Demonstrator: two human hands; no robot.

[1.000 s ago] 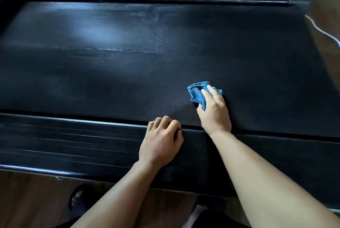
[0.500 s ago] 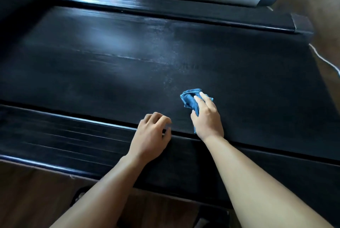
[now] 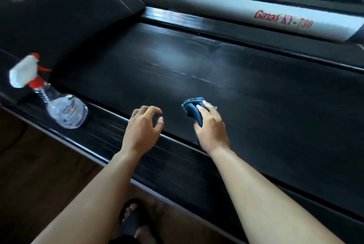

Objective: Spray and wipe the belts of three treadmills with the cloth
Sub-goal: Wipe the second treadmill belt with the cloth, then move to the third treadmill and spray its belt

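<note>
Right hand [image 3: 211, 128] grips blue cloth [image 3: 192, 106] on belt [image 3: 256, 109]; left hand [image 3: 142, 125] loosely curled, empty, nearer spray bottle [image 3: 65, 110] standing leftward on side rail [image 3: 110, 135].

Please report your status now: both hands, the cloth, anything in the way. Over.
Right hand grips cloth on belt. Left hand empty, fingers loosely curled, over belt edge. Bottle on near rail, left of hands, off belt.
</note>
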